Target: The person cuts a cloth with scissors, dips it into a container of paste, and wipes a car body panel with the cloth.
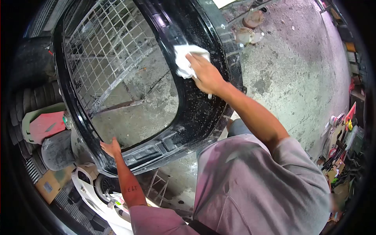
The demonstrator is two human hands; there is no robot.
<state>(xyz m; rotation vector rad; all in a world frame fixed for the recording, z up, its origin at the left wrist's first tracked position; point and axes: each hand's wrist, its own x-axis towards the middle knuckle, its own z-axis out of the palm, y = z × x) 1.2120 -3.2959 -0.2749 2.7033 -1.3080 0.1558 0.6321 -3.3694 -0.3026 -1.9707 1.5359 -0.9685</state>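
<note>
A glossy black car body panel [196, 105] with a large window-like opening lies in front of me, speckled with pale droplets or flecks on its right side. My right hand [205, 72] presses a bunched white cloth [183, 58] against the panel's surface, right of the opening. The fingers are closed on the cloth. At the panel's near left corner, my left hand [111, 147] grips the frame, its thumb up and its fingers partly hidden over the edge.
A metal grid [105, 43] shows through the opening. Stacked tyres [33, 98], a red and green piece [47, 126] and a cardboard box [53, 184] stand at left. White bodywork [84, 188] lies lower left. Assorted clutter [344, 149] lines the right, beyond the concrete floor [282, 78].
</note>
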